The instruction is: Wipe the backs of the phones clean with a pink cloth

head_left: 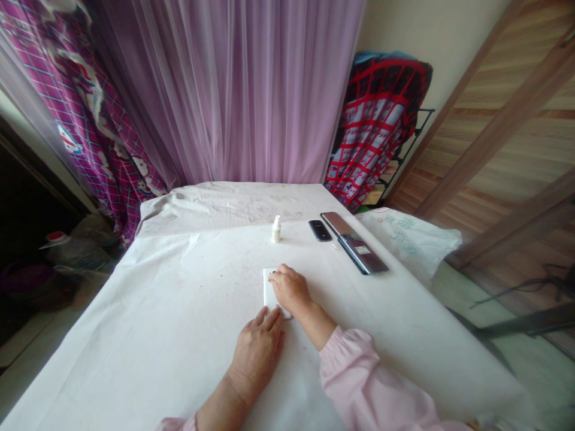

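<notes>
1. See white phone (268,291) flat on white-covered table (179,311), about midway between left and right edges, right under both hands.
2. Find right hand (290,289) over upper right part of phone, fingers bent and touching; can't tell if pinching or just pressing.
3. Find left hand (259,344) at lower end of phone, palm down, fingers stretched, tips touching; thumb hidden, so can't tell on grip.
4. Note small dark spot at far end of phone, beside right fingertips.
5. Spot small white bottle (276,230) upright beyond phone, toward far edge; narrow nozzle on top, faint print, too small to read.
6. Spot small black device (319,231) right of bottle, rounded corners, pale marks too tiny to read.
7. Get glossy slab devices (371,260) near right edge, set slantwise; copper-toned at far end, dark and mirror-like at near end. Looks like two; can't tell if overlapping or butted. Carries pale sticker (362,250), text illegible.
8. See translucent plastic bag (406,236) just off right edge, green characters plus red marks, too blurred to read.
9. Note table cover: smooth near hands, wrinkled and faintly stained toward far edge.
10. Behind far edge, see sheer pleated purple curtain (238,90); past far right corner, red-and-black checked fabric (372,120).
11. On right arm, see pink sleeve (354,365) with gathered cuff.
</notes>
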The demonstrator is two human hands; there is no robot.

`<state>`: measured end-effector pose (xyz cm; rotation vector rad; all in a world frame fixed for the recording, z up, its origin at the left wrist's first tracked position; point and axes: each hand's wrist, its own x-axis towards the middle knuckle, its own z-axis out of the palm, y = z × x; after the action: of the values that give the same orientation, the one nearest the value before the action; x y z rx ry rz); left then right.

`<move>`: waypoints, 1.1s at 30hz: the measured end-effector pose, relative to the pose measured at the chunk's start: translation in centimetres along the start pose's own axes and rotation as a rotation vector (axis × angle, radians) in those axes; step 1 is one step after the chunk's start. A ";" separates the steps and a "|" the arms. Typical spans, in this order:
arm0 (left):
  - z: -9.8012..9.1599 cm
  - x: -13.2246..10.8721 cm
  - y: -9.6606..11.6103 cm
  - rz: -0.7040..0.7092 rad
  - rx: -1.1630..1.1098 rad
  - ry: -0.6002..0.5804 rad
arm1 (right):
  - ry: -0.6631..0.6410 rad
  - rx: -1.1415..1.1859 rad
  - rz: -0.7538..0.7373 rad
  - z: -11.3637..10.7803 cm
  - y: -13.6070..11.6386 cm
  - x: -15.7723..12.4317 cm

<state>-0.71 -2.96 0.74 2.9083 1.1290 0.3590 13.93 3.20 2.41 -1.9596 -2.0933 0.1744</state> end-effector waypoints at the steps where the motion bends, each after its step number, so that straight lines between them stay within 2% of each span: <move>1: 0.0 0.0 0.0 -0.001 0.001 0.000 | -0.005 0.002 -0.006 0.1 -0.1 0.2; 10: 0.0 0.1 0.1 -0.008 -0.004 -0.010 | -0.027 -0.007 -0.020 0.2 -0.8 1.2; 18: -0.3 0.2 0.3 -0.033 -0.005 -0.030 | -0.034 -0.026 0.026 0.1 -0.9 2.1; 33: -0.1 0.1 0.3 -0.061 -0.018 -0.031 | -0.005 -0.035 0.097 -0.4 0.4 2.3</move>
<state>-0.45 -3.10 0.90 2.8463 1.2012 0.3205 14.32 5.50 2.93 -2.0844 -2.0187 0.1632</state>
